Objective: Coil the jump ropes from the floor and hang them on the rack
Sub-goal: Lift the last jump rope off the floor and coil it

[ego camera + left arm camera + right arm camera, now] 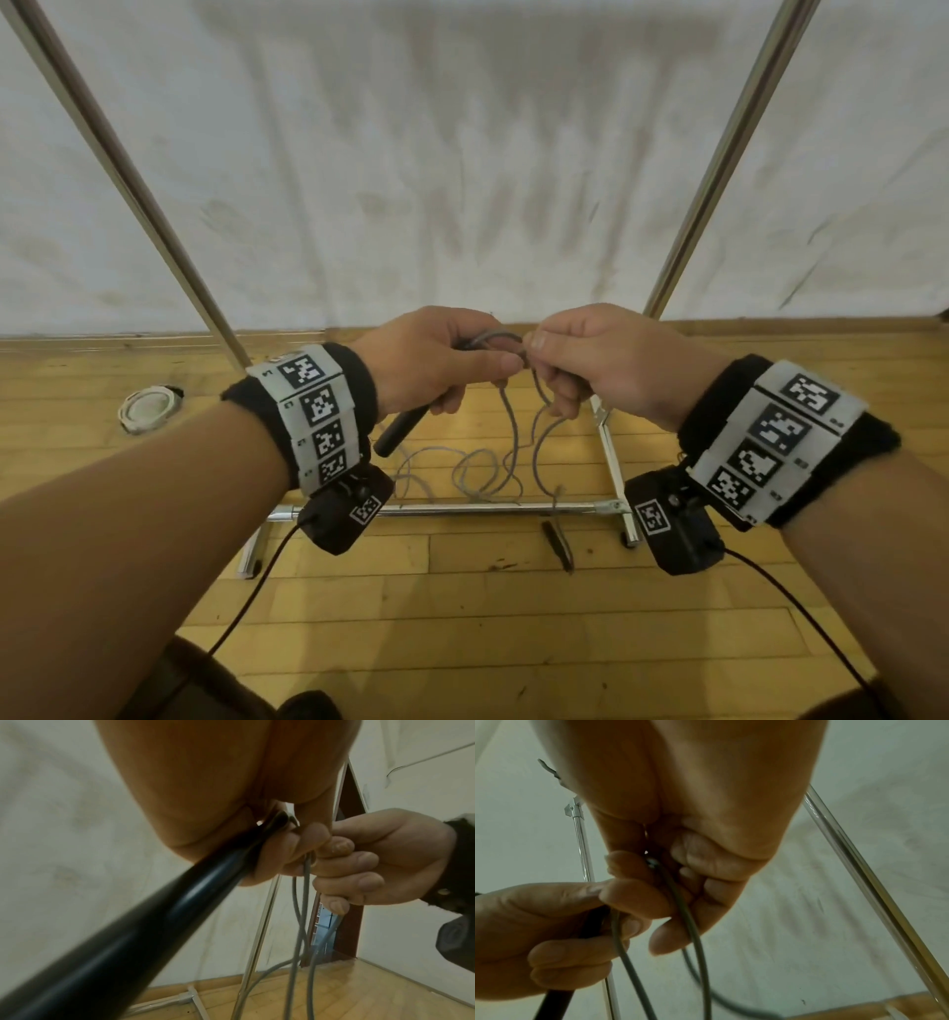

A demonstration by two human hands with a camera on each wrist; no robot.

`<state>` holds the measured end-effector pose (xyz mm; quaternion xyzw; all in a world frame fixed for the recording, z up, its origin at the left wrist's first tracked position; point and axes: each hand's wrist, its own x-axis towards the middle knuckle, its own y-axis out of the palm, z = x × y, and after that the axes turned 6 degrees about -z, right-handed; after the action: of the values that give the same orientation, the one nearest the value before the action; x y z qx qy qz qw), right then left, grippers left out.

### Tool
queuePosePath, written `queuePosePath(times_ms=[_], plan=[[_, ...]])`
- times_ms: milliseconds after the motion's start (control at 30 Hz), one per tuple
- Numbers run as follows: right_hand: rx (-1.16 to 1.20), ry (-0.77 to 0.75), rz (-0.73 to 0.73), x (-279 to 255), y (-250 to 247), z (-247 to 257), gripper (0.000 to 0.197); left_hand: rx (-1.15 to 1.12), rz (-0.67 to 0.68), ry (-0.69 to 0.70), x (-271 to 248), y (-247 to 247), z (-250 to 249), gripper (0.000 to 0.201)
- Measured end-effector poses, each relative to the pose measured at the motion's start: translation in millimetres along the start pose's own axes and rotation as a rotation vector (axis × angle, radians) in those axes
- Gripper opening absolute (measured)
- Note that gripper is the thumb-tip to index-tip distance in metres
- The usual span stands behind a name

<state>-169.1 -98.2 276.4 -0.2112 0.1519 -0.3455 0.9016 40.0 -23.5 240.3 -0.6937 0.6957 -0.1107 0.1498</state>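
Both forearms fill the near foreground of the head view, and everything is placed here against the rack's base bar [462, 509]. To the left of the bar, a white round object [149, 408] lies on the wooden floor [462, 616], well apart from the work. Above the bar's left part, the left hand [436, 360] is curled round the black handle [400, 434] of the jump rope, whose long axis slants down and toward the person. Just right of it, above the bar's middle, the right hand [585, 360] pinches the grey cord [513, 437] between thumb and fingers, with a short loop bridging the two hands. From the hands the cord hangs down, and its slack lies in tangled loops on the floor just behind the bar. The second handle [560, 545] lies just in front of the bar's right part. Neither hand is clearly nearer to the slack. It is judged that coiling has barely begun, and that the cord could snag on the bar when drawn up.
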Motion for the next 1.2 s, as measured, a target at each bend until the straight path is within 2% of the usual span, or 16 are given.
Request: queuePosePath(times_ms=[67, 100, 167, 200, 300, 467, 633, 767, 867, 967, 1067, 1167, 1200], plan=[[0.009, -0.022, -0.013, -1, -2, -1, 0.034, -0.008, 0.002, 0.003, 1, 1, -1, 0.023], [0.017, -0.035, -0.017, -2, -3, -1, 0.034, -0.017, -0.006, 0.019, 2, 3, -2, 0.025], [0.037, -0.054, -0.025, -2, -4, -2, 0.035, -0.036, -0.066, 0.086, 3, 4, -7, 0.014], [0.049, -0.058, -0.029, -1, -5, -3, 0.035, -0.056, -0.127, 0.111, 4, 2, -8, 0.012], [0.074, -0.040, -0.039, 1, -8, -9, 0.035, -0.055, -0.320, 0.163, 7, -8, -9, 0.020], [0.012, 0.041, -0.023, 6, -14, -27, 0.037, -0.164, -0.586, 0.160, 9, -29, -6, 0.018], [-0.082, 0.170, 0.021, 9, -17, -44, 0.033, -0.233, -0.835, 0.080, 8, -60, 7, 0.017], [-0.156, 0.275, 0.052, 9, -15, -51, 0.031, -0.174, -0.906, -0.052, 7, -69, 27, 0.016], [-0.285, 0.297, 0.094, 11, -13, -51, 0.034, -0.061, -0.870, -0.179, 8, -72, 37, 0.014], [-0.373, 0.255, 0.122, 12, -11, -45, 0.034, 0.152, -0.711, -0.257, 5, -69, 43, 0.008], [-0.312, 0.197, 0.144, 12, -8, -34, 0.030, 0.249, -0.440, -0.237, 2, -49, 37, 0.009], [-0.221, 0.129, 0.133, 12, -5, -22, 0.027, 0.172, -0.093, -0.163, 2, -18, 21, 0.015], [-0.173, 0.110, 0.121, 11, -4, -19, 0.027, 0.170, -0.013, -0.140, 2, -8, 16, 0.017]])
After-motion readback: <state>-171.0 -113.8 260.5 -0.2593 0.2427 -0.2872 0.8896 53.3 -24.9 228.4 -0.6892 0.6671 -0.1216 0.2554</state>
